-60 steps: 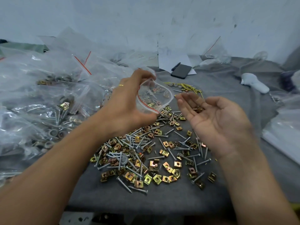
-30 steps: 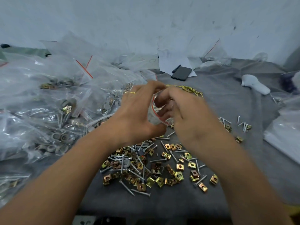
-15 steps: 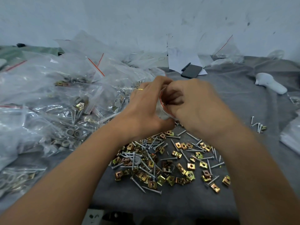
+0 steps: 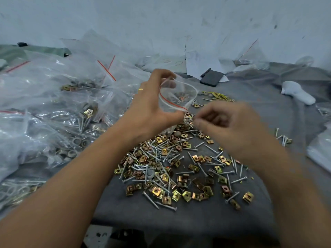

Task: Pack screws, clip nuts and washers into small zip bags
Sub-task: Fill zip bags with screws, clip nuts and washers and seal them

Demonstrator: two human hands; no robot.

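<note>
Head view: the left hand (image 4: 150,111) holds a small zip bag (image 4: 177,97) open above the bench (image 4: 188,219), fingers curled around its mouth, a few parts already inside. The blurred right hand (image 4: 231,126) hangs beside it, fingers loosely curled; whether they hold anything is unclear. Filled bags (image 4: 53,108) lie left; many loose screws and clip nuts (image 4: 166,169) remain.

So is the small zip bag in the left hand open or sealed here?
Open. The small zip bag has its red-lined mouth spread into a wide loop, held by the left hand, with small parts visible inside.
</note>
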